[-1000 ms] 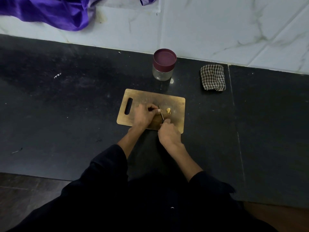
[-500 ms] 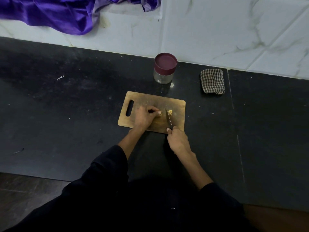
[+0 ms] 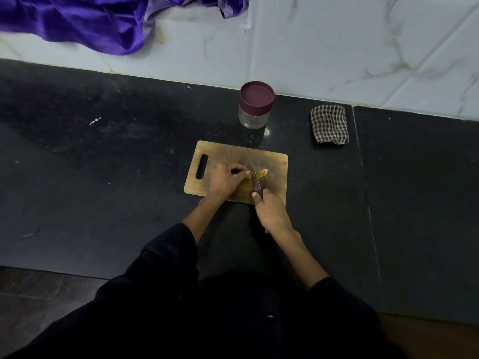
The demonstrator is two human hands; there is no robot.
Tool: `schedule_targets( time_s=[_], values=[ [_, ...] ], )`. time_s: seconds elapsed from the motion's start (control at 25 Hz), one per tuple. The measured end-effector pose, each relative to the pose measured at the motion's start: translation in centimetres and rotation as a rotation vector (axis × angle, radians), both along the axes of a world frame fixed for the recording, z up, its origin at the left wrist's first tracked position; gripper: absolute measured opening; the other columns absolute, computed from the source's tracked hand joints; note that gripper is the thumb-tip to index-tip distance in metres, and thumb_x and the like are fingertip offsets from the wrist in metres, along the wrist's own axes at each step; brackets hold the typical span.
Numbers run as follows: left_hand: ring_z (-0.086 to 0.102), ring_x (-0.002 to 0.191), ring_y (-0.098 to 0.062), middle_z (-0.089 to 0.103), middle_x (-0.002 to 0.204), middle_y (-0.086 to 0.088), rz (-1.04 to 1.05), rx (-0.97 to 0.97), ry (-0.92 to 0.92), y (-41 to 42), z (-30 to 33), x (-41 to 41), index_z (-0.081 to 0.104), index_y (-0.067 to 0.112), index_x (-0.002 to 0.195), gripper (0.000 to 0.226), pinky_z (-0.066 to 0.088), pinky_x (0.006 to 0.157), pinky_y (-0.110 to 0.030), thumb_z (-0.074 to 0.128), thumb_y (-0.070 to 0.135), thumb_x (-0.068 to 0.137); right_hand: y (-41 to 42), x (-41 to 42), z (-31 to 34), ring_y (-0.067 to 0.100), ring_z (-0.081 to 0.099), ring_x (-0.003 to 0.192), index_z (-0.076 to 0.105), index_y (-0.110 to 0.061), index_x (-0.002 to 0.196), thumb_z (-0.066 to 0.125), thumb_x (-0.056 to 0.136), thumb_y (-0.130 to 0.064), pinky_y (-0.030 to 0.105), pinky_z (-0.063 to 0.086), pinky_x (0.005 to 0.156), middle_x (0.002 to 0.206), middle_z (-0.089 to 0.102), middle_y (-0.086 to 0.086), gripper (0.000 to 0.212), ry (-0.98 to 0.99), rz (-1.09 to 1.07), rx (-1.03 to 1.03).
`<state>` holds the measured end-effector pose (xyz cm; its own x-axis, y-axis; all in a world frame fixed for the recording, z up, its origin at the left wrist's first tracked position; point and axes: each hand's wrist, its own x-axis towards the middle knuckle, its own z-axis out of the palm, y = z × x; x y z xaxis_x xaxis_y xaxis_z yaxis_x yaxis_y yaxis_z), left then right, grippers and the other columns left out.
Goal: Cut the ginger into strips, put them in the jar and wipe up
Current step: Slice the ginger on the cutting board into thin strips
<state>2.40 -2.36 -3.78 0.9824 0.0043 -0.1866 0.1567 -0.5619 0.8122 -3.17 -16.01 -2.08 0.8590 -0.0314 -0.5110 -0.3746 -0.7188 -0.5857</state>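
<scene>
A wooden cutting board (image 3: 223, 154) with a handle slot lies on the black counter. On its right half sits a small yellowish piece of ginger (image 3: 261, 173). My left hand (image 3: 225, 178) rests on the board with curled fingers and pinches the ginger's left end. My right hand (image 3: 272, 213) grips the dark handle of a knife (image 3: 255, 177), whose blade lies across the ginger just right of my left fingertips. A glass jar (image 3: 255, 106) with a maroon lid, closed, stands behind the board. A folded checked cloth (image 3: 329, 124) lies to the jar's right.
The black counter (image 3: 103, 177) runs wide to the left and right of the board, with a seam line (image 3: 363, 177) on the right. A white marble wall (image 3: 337, 47) backs it. Purple fabric (image 3: 77, 22) hangs at the top left. My dark sleeves fill the bottom.
The knife swung out to the right half a second ago and is now back across the ginger, close to my left fingertips. My left hand has stayed on the ginger.
</scene>
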Motion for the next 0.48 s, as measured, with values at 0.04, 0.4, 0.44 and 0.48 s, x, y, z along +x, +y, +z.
schedule_targets(
  time_s=[0.04, 0.4, 0.44, 0.48],
  values=[
    [0.056, 0.093, -0.002, 0.066, 0.103, 0.008, 0.003, 0.002, 0.002, 0.00, -0.05, 0.04, 0.070, 0.016, 0.106, 0.020, 0.040, 0.077, -0.014, 0.065, 0.023, 0.088, 0.16, 0.09, 0.01, 0.022, 0.064, 0.083, 0.050, -0.019, 0.107, 0.038, 0.106, -0.039, 0.049, 0.058, 0.078, 0.093, 0.057, 0.003, 0.023, -0.003, 0.002, 0.001],
    [0.057, 0.095, -0.003, 0.068, 0.106, 0.004, 0.004, 0.010, 0.000, 0.01, -0.21, 0.13, 0.071, 0.016, 0.105, 0.019, 0.047, 0.086, -0.022, 0.065, 0.023, 0.088, 0.44, 0.64, -0.10, 0.024, 0.063, 0.089, 0.050, -0.015, 0.109, 0.039, 0.106, -0.036, 0.050, 0.058, 0.080, 0.098, 0.059, 0.006, 0.024, -0.022, 0.020, -0.041],
    [0.058, 0.095, -0.004, 0.068, 0.106, 0.004, 0.006, 0.009, 0.001, 0.00, -0.26, 0.12, 0.071, 0.016, 0.105, 0.019, 0.047, 0.086, -0.022, 0.065, 0.023, 0.088, 0.50, 0.72, -0.02, 0.023, 0.063, 0.088, 0.051, -0.014, 0.111, 0.039, 0.106, -0.035, 0.050, 0.058, 0.079, 0.097, 0.058, 0.006, 0.025, -0.024, 0.021, -0.043],
    [0.058, 0.096, -0.004, 0.068, 0.106, 0.003, 0.005, 0.006, 0.003, -0.02, -0.27, 0.14, 0.071, 0.016, 0.104, 0.019, 0.046, 0.086, -0.022, 0.065, 0.023, 0.088, 0.53, 0.82, 0.04, 0.023, 0.063, 0.087, 0.051, -0.013, 0.112, 0.039, 0.106, -0.035, 0.049, 0.058, 0.079, 0.096, 0.058, 0.006, 0.025, -0.027, 0.020, -0.045]
  ],
)
